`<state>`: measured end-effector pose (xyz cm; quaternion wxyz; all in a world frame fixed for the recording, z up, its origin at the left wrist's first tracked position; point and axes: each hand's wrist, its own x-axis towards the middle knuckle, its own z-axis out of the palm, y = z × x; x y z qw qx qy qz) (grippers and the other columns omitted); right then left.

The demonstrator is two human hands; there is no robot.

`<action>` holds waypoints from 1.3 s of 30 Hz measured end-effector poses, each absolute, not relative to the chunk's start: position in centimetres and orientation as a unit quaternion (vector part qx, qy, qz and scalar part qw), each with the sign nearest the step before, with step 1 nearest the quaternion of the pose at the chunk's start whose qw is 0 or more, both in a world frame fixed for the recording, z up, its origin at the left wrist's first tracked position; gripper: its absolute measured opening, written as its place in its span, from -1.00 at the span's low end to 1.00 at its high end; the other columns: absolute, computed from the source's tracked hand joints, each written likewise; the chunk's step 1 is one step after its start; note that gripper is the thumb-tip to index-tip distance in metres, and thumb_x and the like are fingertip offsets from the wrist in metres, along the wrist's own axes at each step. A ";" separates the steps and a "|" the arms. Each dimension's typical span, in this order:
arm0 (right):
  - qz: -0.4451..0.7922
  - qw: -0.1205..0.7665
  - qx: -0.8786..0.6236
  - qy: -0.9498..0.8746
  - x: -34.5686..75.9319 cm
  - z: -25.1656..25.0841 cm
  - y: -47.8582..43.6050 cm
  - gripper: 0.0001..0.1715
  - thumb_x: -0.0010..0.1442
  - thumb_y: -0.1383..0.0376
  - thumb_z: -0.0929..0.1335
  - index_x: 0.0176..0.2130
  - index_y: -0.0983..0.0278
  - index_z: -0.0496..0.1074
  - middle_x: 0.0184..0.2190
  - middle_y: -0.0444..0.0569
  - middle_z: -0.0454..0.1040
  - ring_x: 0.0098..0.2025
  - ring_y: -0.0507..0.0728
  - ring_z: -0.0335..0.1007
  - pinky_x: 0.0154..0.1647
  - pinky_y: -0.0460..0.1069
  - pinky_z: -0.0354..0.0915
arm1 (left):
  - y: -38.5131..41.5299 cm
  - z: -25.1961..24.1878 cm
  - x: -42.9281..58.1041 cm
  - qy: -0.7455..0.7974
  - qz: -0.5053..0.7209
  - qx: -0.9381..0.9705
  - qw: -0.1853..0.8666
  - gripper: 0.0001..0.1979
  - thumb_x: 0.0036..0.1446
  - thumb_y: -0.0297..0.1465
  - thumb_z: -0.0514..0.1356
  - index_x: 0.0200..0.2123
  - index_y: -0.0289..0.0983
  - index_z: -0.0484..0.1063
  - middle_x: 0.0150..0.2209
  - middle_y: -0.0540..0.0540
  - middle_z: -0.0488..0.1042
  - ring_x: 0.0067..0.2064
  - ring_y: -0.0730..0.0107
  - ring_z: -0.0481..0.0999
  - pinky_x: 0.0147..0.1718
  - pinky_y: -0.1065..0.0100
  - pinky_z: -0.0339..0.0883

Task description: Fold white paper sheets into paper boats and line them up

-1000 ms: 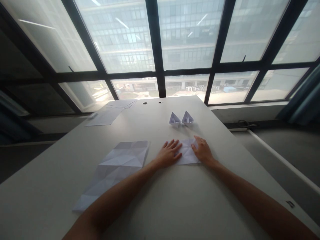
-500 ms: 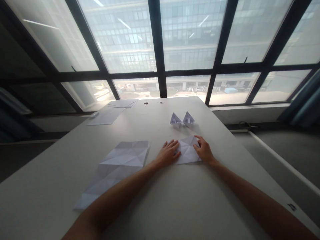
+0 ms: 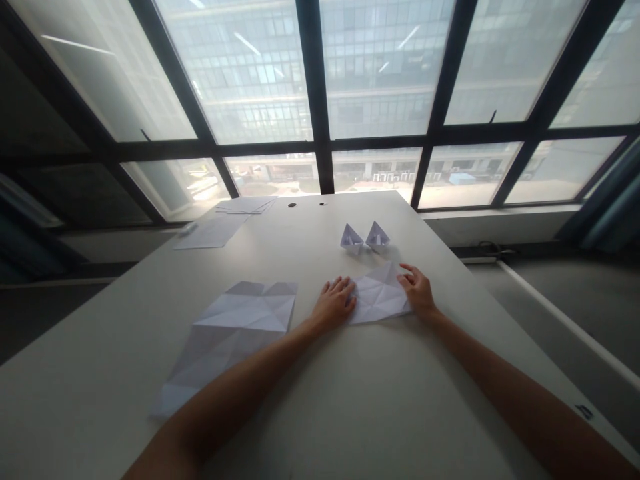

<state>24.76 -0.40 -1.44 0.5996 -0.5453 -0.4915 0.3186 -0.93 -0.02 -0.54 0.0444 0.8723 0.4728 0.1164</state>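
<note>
A white sheet of creased paper (image 3: 377,297) lies folded on the table. My left hand (image 3: 335,303) rests flat on its left end, fingers stretched and slightly spread. At the right edge of the same paper, my right hand (image 3: 419,292) has curled fingers that appear to grip it; the exact contact is partly hidden. The right side looks slightly raised. Just beyond stand two small folded paper boats (image 3: 351,240), side by side. Left of my hands, a larger creased paper sheet (image 3: 240,313) lies partly behind my left forearm.
Several flat white sheets (image 3: 215,232) lie at the table's far left, beside a small pale object (image 3: 189,229). Two round holes (image 3: 292,205) are near the far edge of the white table (image 3: 320,413). Large dark-framed windows (image 3: 320,87) rise behind it.
My right hand has moved slightly right along with the paper's right edge, and the paper's upper corner now points farther away. My left hand has shifted slightly left, still lying on the paper.
</note>
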 end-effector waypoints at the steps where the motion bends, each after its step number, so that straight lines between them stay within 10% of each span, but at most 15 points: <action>1: 0.349 0.616 -0.530 -0.467 24.7 -1.2 -0.5 -0.38 0.08 0.04 0.38 0.04 0.34 0.43 -0.43 -0.06 0.51 -0.47 0.08 0.36 -0.48 -0.05 0.26 | 0.0 -0.5 -0.9 0.473 0.114 0.873 0.043 -0.54 0.34 -0.23 -0.02 0.27 -0.16 0.19 0.36 -0.13 0.12 0.39 0.12 0.02 0.32 -0.05 -0.10; 10: 0.400 0.553 -0.452 -0.574 22.6 -0.2 -2.4 -0.30 0.34 -0.11 0.10 0.09 0.28 0.46 0.04 0.14 0.51 0.00 0.27 0.46 -0.07 0.14 0.40 | -0.2 -0.3 -0.6 0.480 0.133 0.867 0.028 -0.56 0.30 -0.20 0.04 0.21 -0.16 0.27 0.30 -0.20 0.19 0.34 0.01 0.08 0.31 -0.12 -0.16; 16: 0.246 0.342 -0.397 -0.815 20.8 0.1 -3.8 -0.32 0.39 -0.04 0.09 0.30 0.22 0.23 0.34 0.05 0.15 0.37 0.24 0.03 0.35 0.19 0.03 | 0.3 0.1 -1.0 0.446 0.197 0.865 0.120 -0.61 0.20 -0.34 0.12 0.09 -0.19 0.41 0.15 -0.21 0.35 0.18 0.04 0.32 0.21 0.06 0.17; 24: 0.129 0.158 -0.406 -0.891 20.2 -0.6 -3.8 -0.38 0.41 0.06 0.14 0.35 0.22 0.14 0.39 0.06 0.01 0.41 0.24 -0.11 0.39 0.22 -0.13 | 2.5 -0.6 -1.3 0.520 0.452 0.655 0.310 -0.52 0.27 -0.47 -0.18 0.20 -0.32 0.22 0.13 -0.23 0.41 0.11 0.29 0.45 0.10 0.18 0.33; 34: 0.094 0.223 -0.416 -0.876 20.7 0.1 -4.1 -0.53 0.31 0.19 0.27 0.18 0.18 0.39 0.18 0.03 0.41 0.22 0.23 0.27 0.25 0.16 0.15 | -0.3 -0.7 -0.3 0.410 0.124 0.900 0.077 -0.41 0.32 -0.19 0.00 0.35 -0.26 0.07 0.38 -0.20 0.07 0.41 0.14 -0.05 0.34 -0.02 -0.20; 39: 0.083 0.160 -0.451 -0.874 20.8 -0.9 -3.7 -0.33 0.39 0.08 0.14 0.37 0.25 0.06 0.37 0.06 0.07 0.40 0.22 -0.07 0.38 0.25 -0.12 | -0.5 -0.4 -0.7 0.378 0.088 0.920 0.054 -0.31 0.35 -0.06 -0.07 0.40 -0.26 -0.09 0.41 -0.22 -0.07 0.43 0.14 -0.15 0.34 -0.01 -0.27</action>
